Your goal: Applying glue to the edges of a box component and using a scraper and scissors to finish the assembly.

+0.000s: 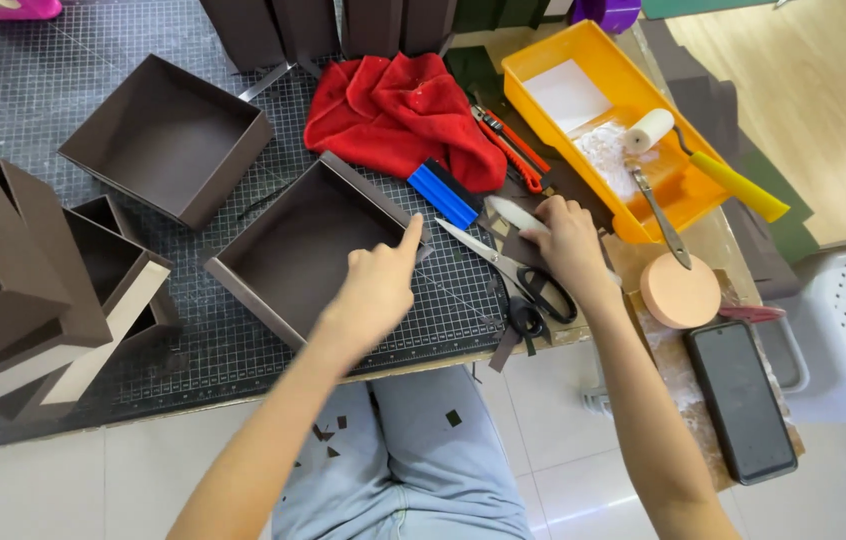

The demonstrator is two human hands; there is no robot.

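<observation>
My left hand (378, 285) rests on the near right corner of an open dark brown box (288, 255), index finger stretched along its rim, holding nothing. My right hand (565, 240) lies on the mat to the right, fingers closed over a white flat tool (511, 213) beside small brown paper scraps. Black-handled scissors (523, 280) lie just below that hand. A blue scraper (443, 194) sits between the box and a red cloth (398, 115).
A second open brown box (168, 135) stands at the back left, and stacked brown boxes (33, 290) at the left. A yellow tray (633, 150) with a roller and brush sits at the right. A round peach block (680, 290) and a phone (741, 398) lie near the table edge.
</observation>
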